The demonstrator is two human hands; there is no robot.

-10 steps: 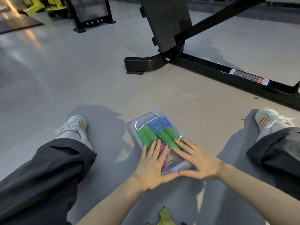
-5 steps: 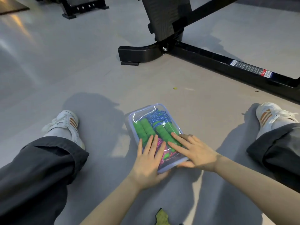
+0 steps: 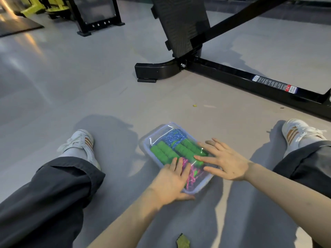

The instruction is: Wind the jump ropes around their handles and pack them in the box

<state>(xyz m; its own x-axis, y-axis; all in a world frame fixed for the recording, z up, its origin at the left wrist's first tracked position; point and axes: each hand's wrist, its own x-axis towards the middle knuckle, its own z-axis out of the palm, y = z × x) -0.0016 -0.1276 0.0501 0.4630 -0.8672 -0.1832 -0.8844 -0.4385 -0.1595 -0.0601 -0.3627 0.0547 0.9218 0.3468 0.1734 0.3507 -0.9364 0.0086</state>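
the clear plastic box (image 3: 147, 144) lies on the floor (image 3: 111, 97) between my outstretched legs, well short of the black machine frame (image 3: 232, 76). through its clear lid (image 3: 162, 134) i can see four green foam handles (image 3: 163, 153) lying side by side in two pairs, a blue rope (image 3: 174, 137) bundled at the far end and a pink rope (image 3: 193, 177) bundled at the near end.

as i judge it, the winding is done and both ropes are packed. no rope lies loose on the floor in view, and the lid already sits on top of the box.

my left hand (image 3: 171, 184) lies flat on the near end of the lid, fingers straight and together, thumb down by the box's near edge, gripping nothing. my right hand (image 3: 226, 161) is open too, fingers straight and spread over the lid's right side. it is blurred, and i cannot tell whether it presses down or is just clear of the plastic.

what seems left is only to press the lid home all round. i cannot tell from here whether it has caught at the far end. a yellow-green leaf (image 3: 182, 241) lies on the floor close to me, apart from the box.
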